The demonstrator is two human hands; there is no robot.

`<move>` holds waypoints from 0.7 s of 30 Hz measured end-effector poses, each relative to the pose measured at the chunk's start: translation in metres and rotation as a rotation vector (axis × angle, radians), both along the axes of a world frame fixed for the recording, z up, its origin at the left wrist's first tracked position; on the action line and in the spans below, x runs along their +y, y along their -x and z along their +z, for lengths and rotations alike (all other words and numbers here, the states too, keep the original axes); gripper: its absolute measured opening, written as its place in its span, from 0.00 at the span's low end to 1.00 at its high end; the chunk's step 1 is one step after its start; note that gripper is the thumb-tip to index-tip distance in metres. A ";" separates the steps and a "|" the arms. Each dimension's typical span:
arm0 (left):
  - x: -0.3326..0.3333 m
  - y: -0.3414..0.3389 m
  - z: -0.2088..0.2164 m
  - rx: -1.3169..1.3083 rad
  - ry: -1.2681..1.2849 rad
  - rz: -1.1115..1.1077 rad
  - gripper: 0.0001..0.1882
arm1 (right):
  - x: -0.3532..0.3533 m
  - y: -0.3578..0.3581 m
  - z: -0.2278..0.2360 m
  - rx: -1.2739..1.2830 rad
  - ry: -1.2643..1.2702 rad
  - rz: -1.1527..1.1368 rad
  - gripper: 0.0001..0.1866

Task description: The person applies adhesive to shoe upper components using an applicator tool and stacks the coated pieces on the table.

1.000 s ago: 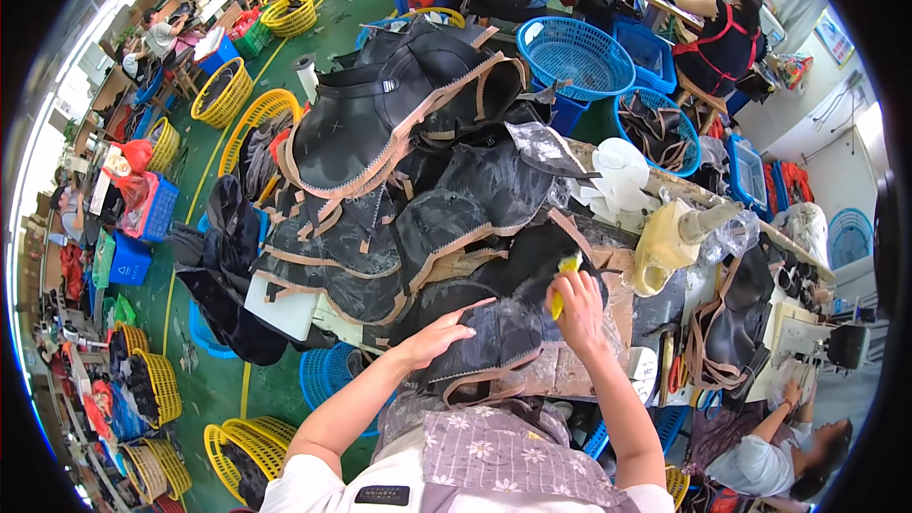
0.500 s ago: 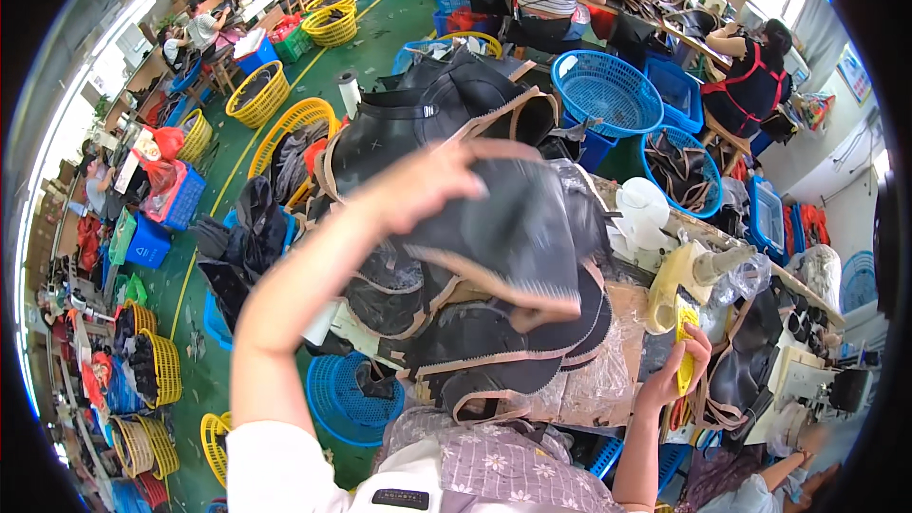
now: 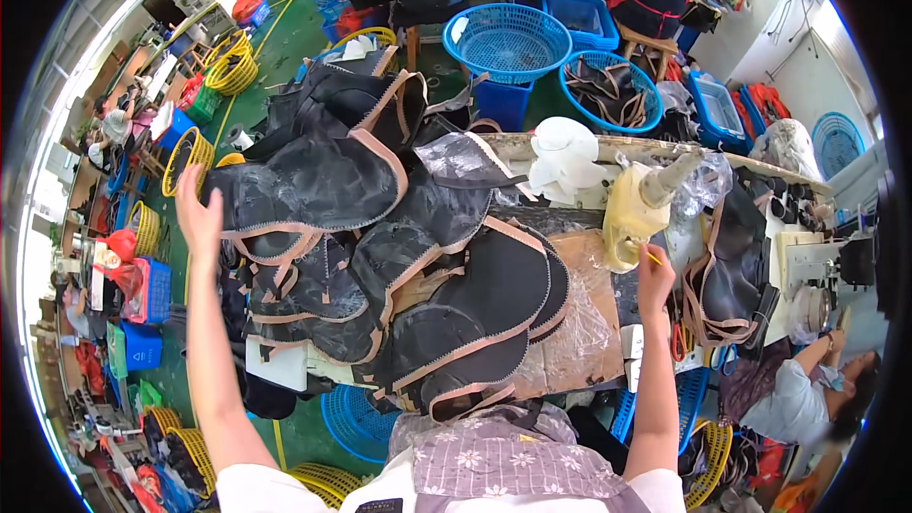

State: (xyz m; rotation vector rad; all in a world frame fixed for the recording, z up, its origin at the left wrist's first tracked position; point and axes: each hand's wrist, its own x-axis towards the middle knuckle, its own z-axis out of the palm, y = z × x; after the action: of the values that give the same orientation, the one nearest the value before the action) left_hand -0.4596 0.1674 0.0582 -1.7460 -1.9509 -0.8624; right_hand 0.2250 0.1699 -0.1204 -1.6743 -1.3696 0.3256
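A heap of black leather-like shaped pieces (image 3: 475,304) with beige zigzag-stitched edges lies before me. Toward its far left, one broad black piece (image 3: 313,180) is spread across the others. My left hand (image 3: 198,218) is at that piece's left end, thumb and fingers apart; whether it touches the edge I cannot tell. On the right, my right hand (image 3: 655,283) is closed round a thin yellow-handled tool (image 3: 655,259), whose working end is hidden. The tool is beside a cream-yellow plastic jug (image 3: 632,218) with a cut opening and a stubby spout.
A worn board (image 3: 570,275) covers the bench under the heap. White rounded sheets (image 3: 565,157) lie behind it. More black pieces (image 3: 727,266) lie at the right, near a machine (image 3: 826,261). Blue baskets (image 3: 508,43) stand beyond the bench. A co-worker (image 3: 793,389) is at lower right.
My left hand has swung left, and the black piece that was raised and blurred in front of me is down. My right hand has moved forward to the jug. The whole view has shifted.
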 end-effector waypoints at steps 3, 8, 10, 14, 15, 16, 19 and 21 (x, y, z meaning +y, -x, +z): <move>-0.022 -0.163 -0.017 -0.459 0.205 -0.340 0.15 | 0.015 -0.011 -0.021 -0.338 0.076 0.194 0.12; -0.034 -0.288 -0.143 -0.473 0.557 -0.762 0.25 | 0.011 0.003 0.001 0.113 0.109 -0.066 0.13; -0.021 -0.300 -0.180 -0.559 0.528 -0.719 0.26 | -0.006 -0.007 -0.015 0.484 0.156 -0.142 0.12; 0.008 -0.315 -0.165 -0.226 0.649 -0.781 0.19 | -0.048 0.064 0.005 0.769 0.179 0.174 0.13; 0.008 -0.316 -0.149 -0.040 0.718 -0.831 0.17 | -0.059 0.092 0.021 0.785 0.151 0.280 0.12; 0.007 -0.316 -0.146 0.035 0.573 -0.902 0.15 | -0.070 0.117 0.030 0.856 0.082 0.362 0.07; 0.011 -0.328 -0.140 0.040 0.586 -0.919 0.16 | -0.075 0.135 -0.019 0.622 0.297 0.465 0.02; 0.017 -0.328 -0.151 -0.026 0.546 -0.886 0.17 | -0.070 0.139 -0.007 0.698 0.201 0.400 0.03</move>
State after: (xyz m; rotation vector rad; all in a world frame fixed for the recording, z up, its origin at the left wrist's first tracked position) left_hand -0.1315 0.1839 -0.0926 -3.0277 -1.4534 -0.5992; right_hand 0.0859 0.1004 -0.1271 -1.2346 -1.1349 1.1883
